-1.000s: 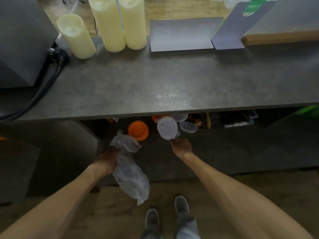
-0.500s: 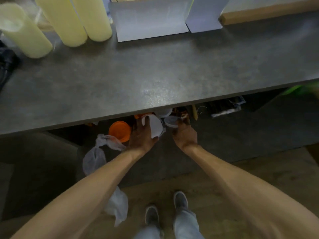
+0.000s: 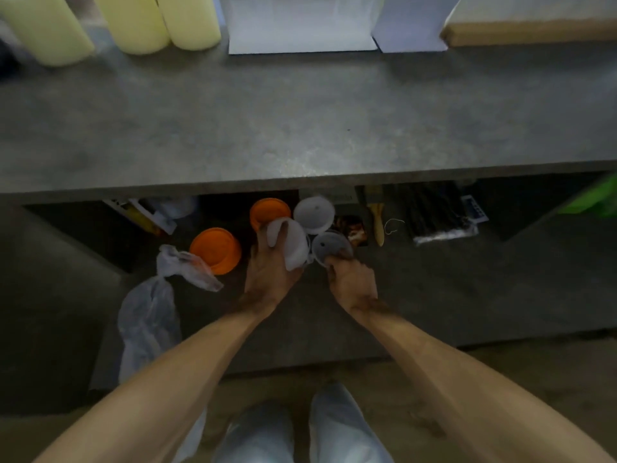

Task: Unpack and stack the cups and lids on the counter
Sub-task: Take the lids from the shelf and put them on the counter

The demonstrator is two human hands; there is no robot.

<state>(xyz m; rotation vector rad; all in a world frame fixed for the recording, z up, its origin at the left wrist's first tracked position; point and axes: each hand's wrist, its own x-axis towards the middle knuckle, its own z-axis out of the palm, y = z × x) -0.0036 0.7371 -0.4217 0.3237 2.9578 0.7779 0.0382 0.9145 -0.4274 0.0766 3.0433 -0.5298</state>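
On the shelf under the counter (image 3: pixel 300 128), my left hand (image 3: pixel 267 272) grips a stack of translucent white lids (image 3: pixel 292 242), tilted on its side. My right hand (image 3: pixel 350 279) pinches a clear lid (image 3: pixel 330 245) by its near rim. Another white lid (image 3: pixel 314 213) lies just behind them. Two orange lids sit to the left: one (image 3: pixel 217 248) nearer, one (image 3: pixel 268 210) farther back. Three pale yellow sleeves of cups (image 3: pixel 133 21) stand at the counter's back left.
An emptied clear plastic bag (image 3: pixel 150 312) hangs over the shelf's left front. A brush (image 3: pixel 377 222), dark packets (image 3: pixel 440 215) and a green item (image 3: pixel 594 198) lie on the shelf to the right. White boards (image 3: pixel 300 25) and a wooden strip (image 3: pixel 527 31) line the counter's back.
My left hand let go of the plastic bag, which now lies on the shelf, and took hold of the white lid stack. My right hand moved onto the clear lid.
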